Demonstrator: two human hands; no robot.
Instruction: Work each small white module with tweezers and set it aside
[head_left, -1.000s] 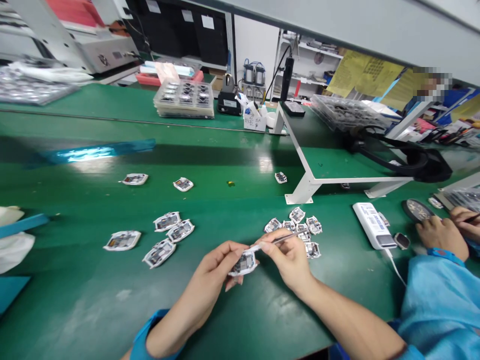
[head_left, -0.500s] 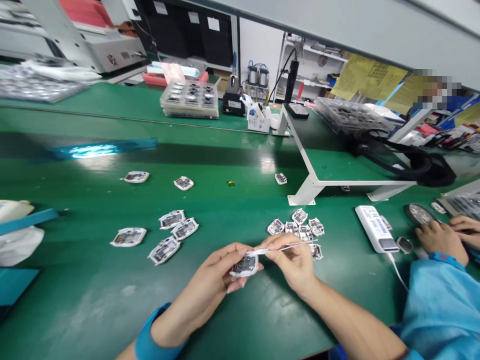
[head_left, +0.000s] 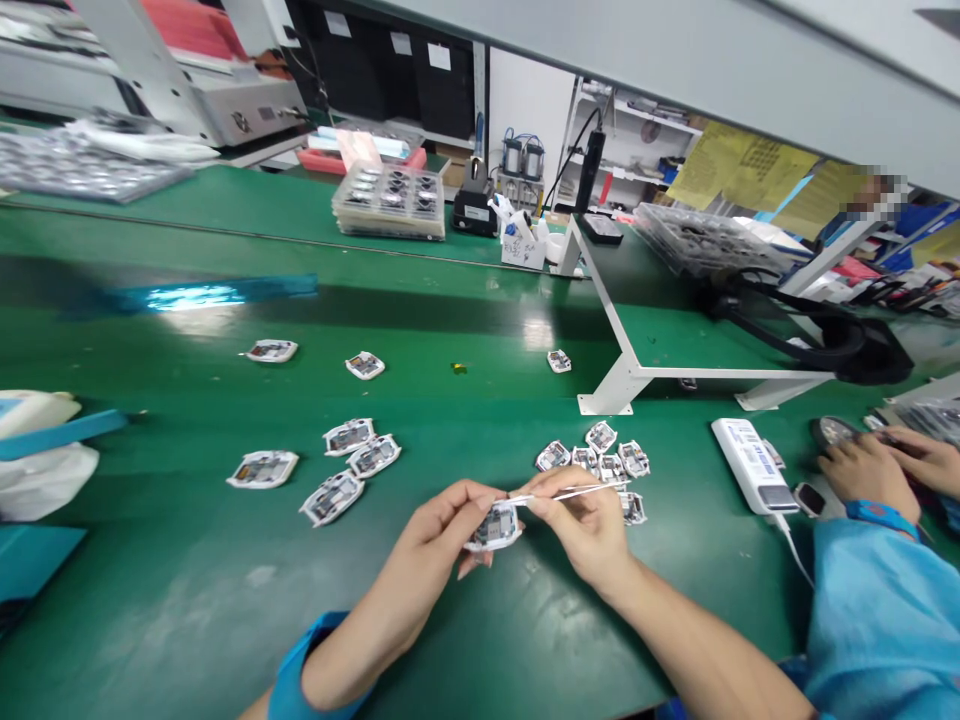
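Note:
My left hand (head_left: pixel 442 535) is closed on a small white watch case (head_left: pixel 495 526), its circuit board facing up, held above the green bench. Pinched in my right hand (head_left: pixel 581 515) are thin white tweezers (head_left: pixel 574 492), which reach the upper edge of the case. The exact contact at their tips is too small to make out. Just beyond my right hand lies a cluster of similar open cases (head_left: pixel 611 467), partly covered by the fingers. To the left of my left hand are several more, among them a group of three (head_left: pixel 334 498) and a single case (head_left: pixel 262 470).
A white-legged shelf (head_left: pixel 619 385) stands at right, with a black headband-like item (head_left: pixel 795 315) on it. A white device with a cable (head_left: pixel 754 465) lies below. At far right a co-worker's hands (head_left: pixel 874 475) work. Blue film (head_left: pixel 217 293) and stacked trays (head_left: pixel 390 200) are further back.
The case in my left hand has tilted slightly and its board shows more fully. My right hand and the tweezers have barely moved. The co-worker's hands have shifted a little left.

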